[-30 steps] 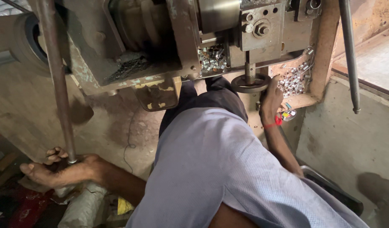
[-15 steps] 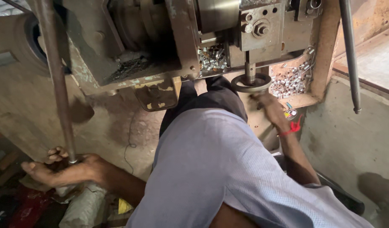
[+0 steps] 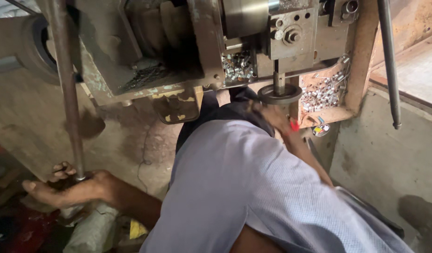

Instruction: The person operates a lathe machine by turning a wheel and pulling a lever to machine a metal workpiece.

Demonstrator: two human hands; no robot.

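Gripping the long rusty vertical steel lever (image 3: 66, 93) at its lower end, the left hand (image 3: 68, 187) closes its fingers around it. The right hand (image 3: 272, 115) reaches under the dark round metal die ring (image 3: 280, 93), fingers probably curled, beside small silver metal sleeves (image 3: 321, 91).

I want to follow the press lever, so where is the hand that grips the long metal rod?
In the head view, the left hand is at lower left, closed around the bottom of the long metal rod, beside the machine.

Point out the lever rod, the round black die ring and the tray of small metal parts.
lever rod (image 3: 68, 100), head view, mid-shaft
round black die ring (image 3: 280, 95), head view, front rim
tray of small metal parts (image 3: 354, 70), head view, right wall
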